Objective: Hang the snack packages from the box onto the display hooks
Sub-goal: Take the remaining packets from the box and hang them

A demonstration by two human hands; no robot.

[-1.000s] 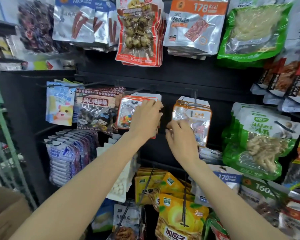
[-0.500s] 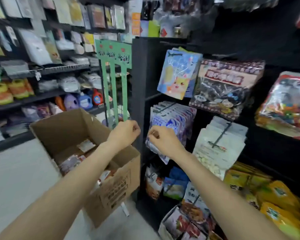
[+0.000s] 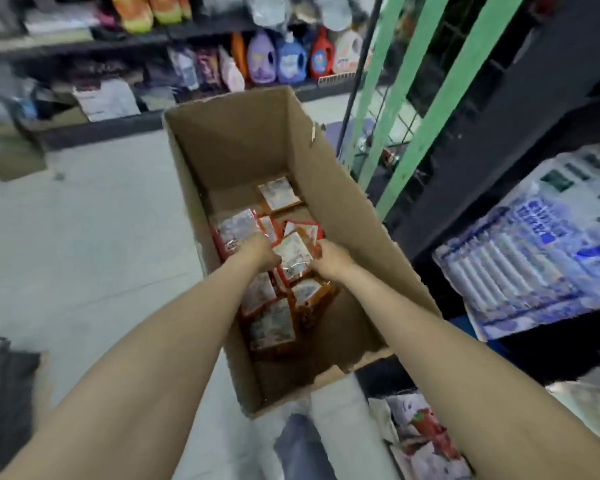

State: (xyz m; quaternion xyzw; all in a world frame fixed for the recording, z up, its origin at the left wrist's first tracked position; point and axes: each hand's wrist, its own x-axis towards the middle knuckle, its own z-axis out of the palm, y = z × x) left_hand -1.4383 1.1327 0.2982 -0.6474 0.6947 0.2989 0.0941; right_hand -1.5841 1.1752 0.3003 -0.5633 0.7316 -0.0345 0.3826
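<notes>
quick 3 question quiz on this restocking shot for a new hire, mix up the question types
1. True or false: both hands are down inside the cardboard box.
2. Multiple choice: the snack packages in the box lie (a) stacked to the rim, (b) scattered over the bottom, (c) hung on hooks.
3. Short answer: what stands on the far shelf behind the box?

Key
1. True: the left hand and right hand both reach a silver-fronted package.
2. b
3. Detergent bottles.

Both arms outstretched downward, hands [image 3: 293,254] close together.
</notes>
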